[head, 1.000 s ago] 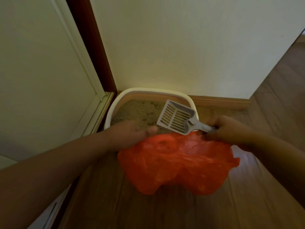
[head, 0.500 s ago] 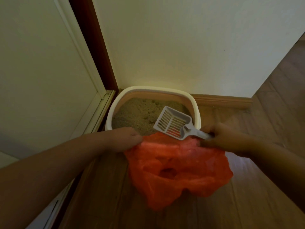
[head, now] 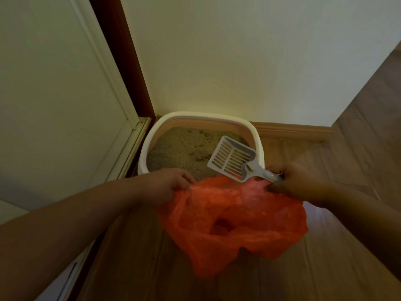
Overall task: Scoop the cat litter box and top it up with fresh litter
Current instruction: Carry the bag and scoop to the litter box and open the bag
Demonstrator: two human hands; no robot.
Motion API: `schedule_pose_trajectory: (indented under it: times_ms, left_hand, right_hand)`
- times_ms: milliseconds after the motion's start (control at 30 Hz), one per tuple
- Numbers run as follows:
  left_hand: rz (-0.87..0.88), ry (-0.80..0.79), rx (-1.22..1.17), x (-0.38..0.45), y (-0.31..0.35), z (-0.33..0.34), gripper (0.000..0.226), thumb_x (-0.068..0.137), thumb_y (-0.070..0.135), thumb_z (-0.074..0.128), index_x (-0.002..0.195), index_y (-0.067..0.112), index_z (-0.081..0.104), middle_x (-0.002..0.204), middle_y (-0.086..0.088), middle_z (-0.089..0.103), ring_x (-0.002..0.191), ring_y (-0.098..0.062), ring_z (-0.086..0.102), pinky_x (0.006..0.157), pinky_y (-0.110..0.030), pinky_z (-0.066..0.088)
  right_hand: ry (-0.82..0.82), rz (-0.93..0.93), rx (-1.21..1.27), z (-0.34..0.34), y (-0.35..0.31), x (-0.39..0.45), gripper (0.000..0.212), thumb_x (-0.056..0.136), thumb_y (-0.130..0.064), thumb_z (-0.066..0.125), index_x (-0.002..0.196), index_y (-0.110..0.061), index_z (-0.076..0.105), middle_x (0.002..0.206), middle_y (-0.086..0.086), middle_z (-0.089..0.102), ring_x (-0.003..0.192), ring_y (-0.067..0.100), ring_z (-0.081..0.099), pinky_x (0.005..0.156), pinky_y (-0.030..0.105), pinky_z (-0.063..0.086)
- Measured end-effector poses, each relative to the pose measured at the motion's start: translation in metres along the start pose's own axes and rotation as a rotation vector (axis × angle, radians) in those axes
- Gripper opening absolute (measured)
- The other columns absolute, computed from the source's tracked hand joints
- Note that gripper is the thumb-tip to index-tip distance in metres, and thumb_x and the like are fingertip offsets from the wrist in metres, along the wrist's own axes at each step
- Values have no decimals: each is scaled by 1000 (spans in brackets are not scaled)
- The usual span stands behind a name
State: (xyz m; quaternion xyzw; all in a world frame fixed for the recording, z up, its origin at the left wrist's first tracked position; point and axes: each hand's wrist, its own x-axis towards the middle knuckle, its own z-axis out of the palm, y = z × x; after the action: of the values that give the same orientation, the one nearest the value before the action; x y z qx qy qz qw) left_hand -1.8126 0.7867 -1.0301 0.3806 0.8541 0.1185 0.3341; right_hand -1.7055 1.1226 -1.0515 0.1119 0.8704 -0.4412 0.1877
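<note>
Where the litter box (head: 258, 135) sits in the wall corner, the slotted scoop (head: 232, 158) hangs over its near right side, handle gripped by the right hand (head: 299, 183), which also pinches the orange bag (head: 236, 222). Left hand (head: 167, 183) grips the bag's opposite edge, forearm stretched forward (bag mouth sagging between them). Wood floor (head: 347, 161) lies open to the right; door frame (head: 121, 61) hems in the left.

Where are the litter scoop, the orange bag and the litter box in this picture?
litter scoop (head: 231, 160), head view, on its slotted blade.
orange bag (head: 249, 213), head view, on the crumpled plastic near its open top.
litter box (head: 206, 116), head view, on the far white rim.
</note>
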Motion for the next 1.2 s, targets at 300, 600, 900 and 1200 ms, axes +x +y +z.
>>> schedule_pose_trajectory:
  times_ms: [300,600,900,1200]
  left_hand:
    - [-158,9,-113,-3,-6,-4,84,84,84,30,83,14,76,76,1,70,75,-11,68,81,-31,52]
    - [-79,-360,-559,-17,0,-8,23,87,4,72,75,20,61,74,4,60,64,-6,58,63,-23,49]
    - [-216,-78,51,-3,-21,13,42,94,22,67,134,33,59,127,4,49,115,-15,56,76,-12,49]
    - [-321,-273,168,-3,-25,26,116,78,52,80,158,37,-4,156,1,14,143,-29,30,112,-41,40]
  right_hand:
    - [-70,31,54,-6,9,1,23,90,-16,72,113,-20,71,91,1,77,78,16,76,66,29,61]
    - [-287,61,197,-22,17,-6,32,85,-28,79,109,-7,72,101,17,75,88,32,74,73,39,58]
    - [-256,51,191,-4,20,-13,34,82,-22,79,115,-24,70,103,0,77,87,17,76,67,27,60]
    - [-85,57,-178,19,27,-3,30,86,-17,77,113,-25,68,109,-9,64,84,2,62,55,6,47]
